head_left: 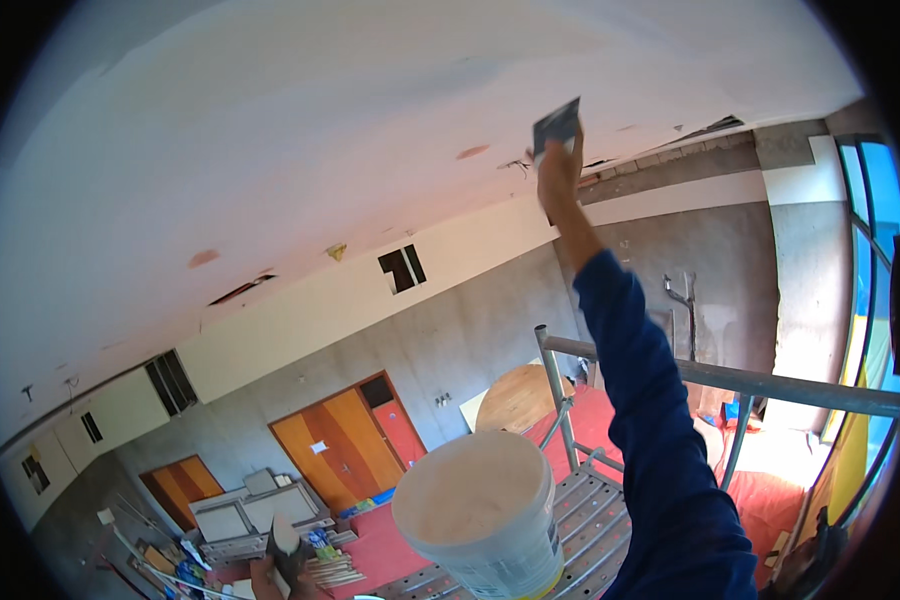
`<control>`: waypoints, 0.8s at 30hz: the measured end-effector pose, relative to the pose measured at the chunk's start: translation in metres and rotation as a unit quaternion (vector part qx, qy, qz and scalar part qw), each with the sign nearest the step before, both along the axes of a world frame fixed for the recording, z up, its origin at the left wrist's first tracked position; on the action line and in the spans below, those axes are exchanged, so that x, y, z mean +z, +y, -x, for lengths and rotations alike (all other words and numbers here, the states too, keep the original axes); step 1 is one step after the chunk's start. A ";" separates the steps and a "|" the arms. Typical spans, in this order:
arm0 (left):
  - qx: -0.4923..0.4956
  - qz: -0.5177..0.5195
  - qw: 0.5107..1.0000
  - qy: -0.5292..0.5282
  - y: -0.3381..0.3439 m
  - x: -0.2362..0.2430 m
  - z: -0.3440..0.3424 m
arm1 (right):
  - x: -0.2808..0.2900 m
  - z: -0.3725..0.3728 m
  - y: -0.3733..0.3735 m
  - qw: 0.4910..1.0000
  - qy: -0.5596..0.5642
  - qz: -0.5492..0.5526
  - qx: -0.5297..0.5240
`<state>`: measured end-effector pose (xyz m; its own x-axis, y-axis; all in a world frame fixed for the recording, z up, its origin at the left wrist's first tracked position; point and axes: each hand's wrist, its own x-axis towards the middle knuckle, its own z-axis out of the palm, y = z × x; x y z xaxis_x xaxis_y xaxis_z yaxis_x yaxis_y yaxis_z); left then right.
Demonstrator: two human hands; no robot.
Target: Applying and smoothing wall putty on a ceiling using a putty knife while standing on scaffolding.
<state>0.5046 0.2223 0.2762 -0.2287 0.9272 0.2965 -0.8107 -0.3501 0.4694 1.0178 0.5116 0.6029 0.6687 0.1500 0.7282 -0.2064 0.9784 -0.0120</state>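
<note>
My right hand (560,175) is raised on an outstretched arm in a dark blue sleeve. It grips a putty knife (557,125) with a wide dark metal blade, held up at the white ceiling (370,110); whether the edge touches the surface I cannot tell. Low at the left, my left hand (266,580) is partly cut off by the lower edge. Its fingers close on a second putty knife (290,568), whose blade carries a lump of pale filler (285,535). Between my arms stands a translucent white bucket (510,540), its round top pale tan.
The bucket rests on a perforated metal scaffold platform (595,510), with a guardrail (790,387) at the right. Below are a red floor covering (375,545), wooden doors (335,450) and stacked panels (260,510). The ceiling has cut openings (242,290) and hanging wires (517,165).
</note>
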 end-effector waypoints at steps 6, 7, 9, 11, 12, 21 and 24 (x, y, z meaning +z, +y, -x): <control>0.080 0.018 0.996 0.032 -0.051 -0.018 0.031 | 0.077 -0.010 -0.038 0.998 0.057 -0.018 0.030; 0.240 0.044 0.945 0.216 -0.054 -0.028 0.033 | 0.088 -0.002 -0.045 0.998 0.050 -0.011 0.020; 0.243 0.079 0.932 0.258 -0.055 -0.037 0.034 | 0.113 -0.007 -0.018 0.990 0.082 -0.034 -0.105; 0.262 0.123 0.911 0.295 -0.067 -0.039 0.035 | 0.116 0.045 -0.018 0.985 0.095 -0.045 -0.134; 0.170 0.123 0.973 0.094 -0.077 -0.034 0.036 | 0.111 0.082 -0.027 0.989 0.077 -0.073 -0.101; 0.131 0.110 0.985 0.005 -0.136 -0.042 0.046 | 0.084 0.317 -0.145 0.991 0.067 -0.074 -0.089; 0.238 0.116 0.964 0.024 -0.150 -0.081 0.073 | 0.081 0.366 -0.195 0.996 0.066 -0.059 -0.028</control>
